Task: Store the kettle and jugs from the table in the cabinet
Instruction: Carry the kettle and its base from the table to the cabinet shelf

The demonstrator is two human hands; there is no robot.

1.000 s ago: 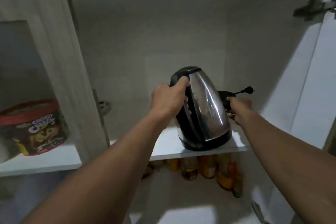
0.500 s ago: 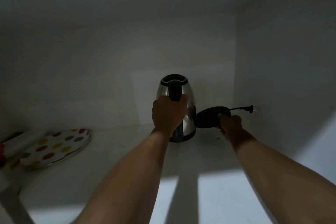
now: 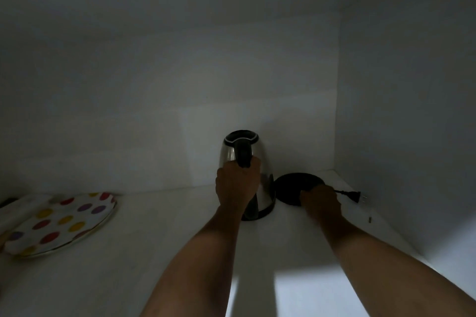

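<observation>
Both arms outstretched, left hand (image 3: 237, 186) gripping kettle (image 3: 263, 170), right hand (image 3: 320, 201) holding base (image 3: 292, 185).

Plenty of open shelf (image 3: 159, 252) between the spotted plate (image 3: 61, 224) at left and the kettle (image 3: 260, 162). Right of it, base (image 3: 291, 185) and plug (image 3: 356, 197) crowd the corner against the side wall (image 3: 401, 136).

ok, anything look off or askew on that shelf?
Nothing spilled or damaged. The kettle stands upright on the shelf, its handle gripped by the left hand, beside its base rather than on it. The right hand holds the base, and the plug lies loose toward the right wall.
</observation>
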